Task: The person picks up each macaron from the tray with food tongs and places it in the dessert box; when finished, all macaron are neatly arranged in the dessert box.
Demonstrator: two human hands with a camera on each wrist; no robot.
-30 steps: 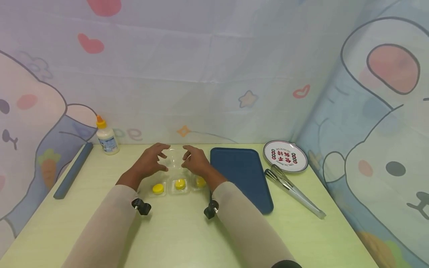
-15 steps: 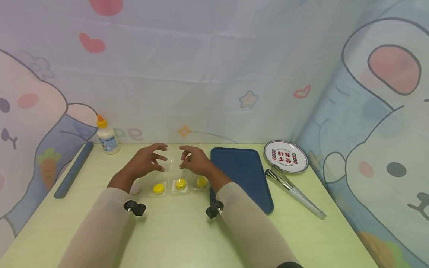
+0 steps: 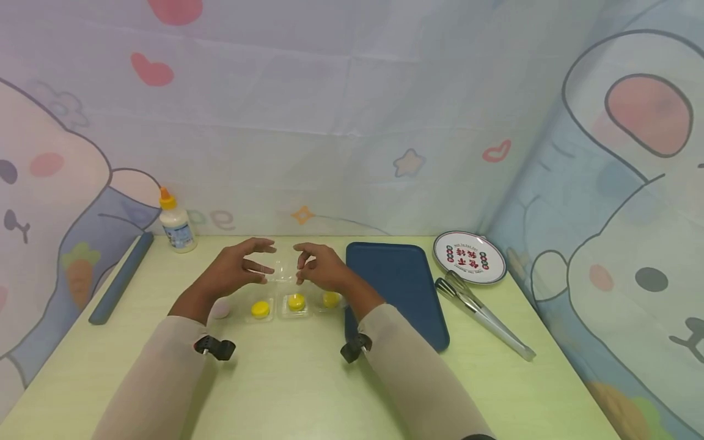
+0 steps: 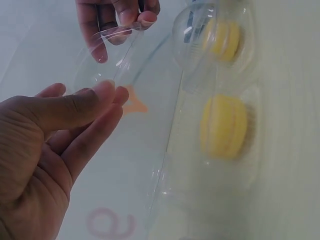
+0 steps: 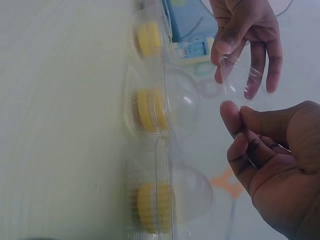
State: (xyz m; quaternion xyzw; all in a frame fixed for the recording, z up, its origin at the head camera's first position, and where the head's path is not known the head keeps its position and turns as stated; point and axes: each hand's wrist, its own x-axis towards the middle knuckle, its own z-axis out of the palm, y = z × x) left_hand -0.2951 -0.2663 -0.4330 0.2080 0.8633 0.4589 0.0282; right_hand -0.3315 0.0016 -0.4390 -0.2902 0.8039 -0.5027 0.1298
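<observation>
Between both hands is a small clear plastic domed lid point(image 5: 238, 82), held off the table. My left hand point(image 3: 230, 270) pinches one edge of it between thumb and fingers. On the opposite edge, my right hand point(image 3: 324, 267) pinches with thumb and index finger. Just nearer the camera, a row of clear plastic boxes holds yellow macarons: the left macaron point(image 3: 261, 309), the middle macaron point(image 3: 296, 302) and the right macaron point(image 3: 330, 299). Clear domes point(image 5: 181, 102) show over macarons in the right wrist view. A pale pink round piece point(image 3: 220, 308) lies beside my left wrist.
A dark blue tray point(image 3: 393, 287) lies right of the boxes. Beyond it are a white plate point(image 3: 469, 256) with red lettering and metal tongs point(image 3: 486, 318). At the left stand a glue bottle point(image 3: 178, 227) and a grey-blue rod point(image 3: 122, 278). Printed cloth hangs behind.
My left hand and forearm have shifted slightly left, uncovering the pale pink piece. The lid has come slightly nearer the camera with both hands on it. The macaron boxes have not moved.
</observation>
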